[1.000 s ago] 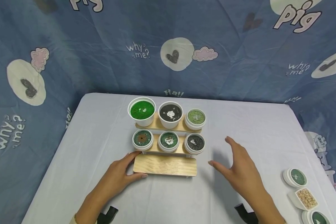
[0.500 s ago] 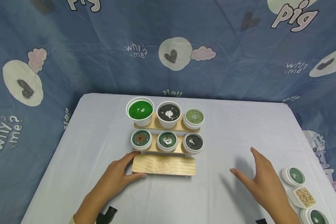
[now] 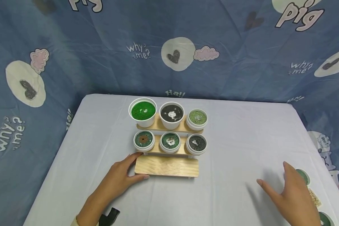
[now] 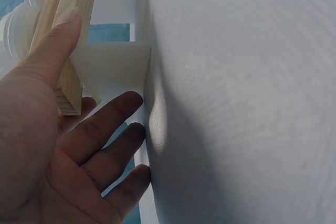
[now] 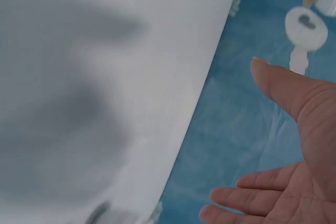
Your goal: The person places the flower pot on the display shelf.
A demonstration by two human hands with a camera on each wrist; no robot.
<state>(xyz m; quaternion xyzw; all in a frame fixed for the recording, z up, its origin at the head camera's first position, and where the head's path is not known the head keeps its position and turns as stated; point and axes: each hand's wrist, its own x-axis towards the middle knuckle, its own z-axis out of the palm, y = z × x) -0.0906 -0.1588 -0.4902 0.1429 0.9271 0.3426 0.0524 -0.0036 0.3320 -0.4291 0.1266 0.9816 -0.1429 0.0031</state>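
My left hand [image 3: 121,179] grips the left end of a tiered stand's bottom wooden step [image 3: 166,166]. The thumb lies along the board's front edge and the index finger is behind it; the other fingers spread below the board in the left wrist view. On the middle step sit three small white cups, among them a dark-filled cup [image 3: 196,143]. The top step holds a bright green cup [image 3: 143,110], a larger dark cup [image 3: 172,113] and a pale green cup [image 3: 197,117]. My right hand [image 3: 296,197] is raised at the right, thumb and fingers apart, holding nothing.
Beside the right hand and partly hidden by it are a green-filled cup [image 3: 304,175], a container of beige pieces [image 3: 314,197] and another green-filled cup [image 3: 325,219]. They stand near the right edge of the white-covered table [image 3: 228,125]. A blue printed cloth [image 3: 115,75] hangs behind.
My right hand has moved right, away from the stand and over to the cups at the table's right side, partly covering them. The left hand has stayed on the bottom step.
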